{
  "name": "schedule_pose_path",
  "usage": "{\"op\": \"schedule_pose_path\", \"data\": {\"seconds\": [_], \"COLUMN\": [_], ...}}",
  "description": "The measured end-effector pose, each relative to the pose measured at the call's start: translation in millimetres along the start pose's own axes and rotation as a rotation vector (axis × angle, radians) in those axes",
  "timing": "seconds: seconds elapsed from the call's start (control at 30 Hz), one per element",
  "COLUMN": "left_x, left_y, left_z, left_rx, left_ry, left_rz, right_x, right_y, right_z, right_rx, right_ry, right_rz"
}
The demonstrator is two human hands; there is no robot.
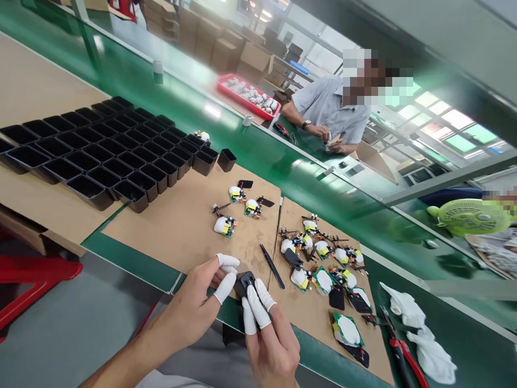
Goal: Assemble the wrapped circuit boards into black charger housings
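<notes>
My right hand (269, 328), with white finger cots on several fingers, grips a small black plastic case (247, 280) above the table's near edge. Its fingertips press on the top face, and the lower part is hidden behind them. Close on the left is my left hand (197, 302), thumb and forefinger in white cots and apart, its other fingers curled and partly hidden. No object shows between them. Black tweezers (272, 267) lie just beyond. Farther off are circuit boards (224, 226) with yellow and white parts; more boards (323, 280) with black plates cluster at right.
Rows of open black boxes (100, 161) fill the left. Red-handled pliers (404, 350) and white cloth pieces (432, 350) lie at right. Across the green bench (274, 156), a co-worker (331, 108) handles a small piece near a red tray (226, 89). A green fan (472, 216) stands at right.
</notes>
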State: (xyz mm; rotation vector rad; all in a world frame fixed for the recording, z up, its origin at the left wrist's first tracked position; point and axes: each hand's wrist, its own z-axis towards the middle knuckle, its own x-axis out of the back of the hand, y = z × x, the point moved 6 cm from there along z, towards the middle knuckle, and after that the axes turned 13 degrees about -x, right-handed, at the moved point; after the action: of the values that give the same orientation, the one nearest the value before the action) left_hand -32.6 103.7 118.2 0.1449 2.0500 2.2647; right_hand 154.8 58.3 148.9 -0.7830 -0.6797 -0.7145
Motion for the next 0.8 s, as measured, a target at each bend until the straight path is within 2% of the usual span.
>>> {"op": "schedule_pose_path", "data": {"seconds": [0.17,0.3,0.63,0.8], "left_x": [2.4,2.3,3.2,3.2], "left_y": [-5.2,-3.7,8.2,7.4], "left_z": [-3.1,-1.2,-1.0,-2.4], "left_rx": [0.003,-0.014,-0.119,-0.137], "left_ry": [0.023,0.025,0.025,0.007], "left_rz": [0.014,0.052,0.125,0.141], "right_x": [5.5,2.6,5.9,4.9], "right_y": [13.5,12.6,16.5,17.5], "right_z": [0.6,9.8,25.2,26.4], "right_rx": [-0.061,-0.045,-0.002,0.01], "right_ry": [0.076,0.033,-0.027,-0.009], "right_rz": [-0.135,-0.212,-0.185,-0.163]}}
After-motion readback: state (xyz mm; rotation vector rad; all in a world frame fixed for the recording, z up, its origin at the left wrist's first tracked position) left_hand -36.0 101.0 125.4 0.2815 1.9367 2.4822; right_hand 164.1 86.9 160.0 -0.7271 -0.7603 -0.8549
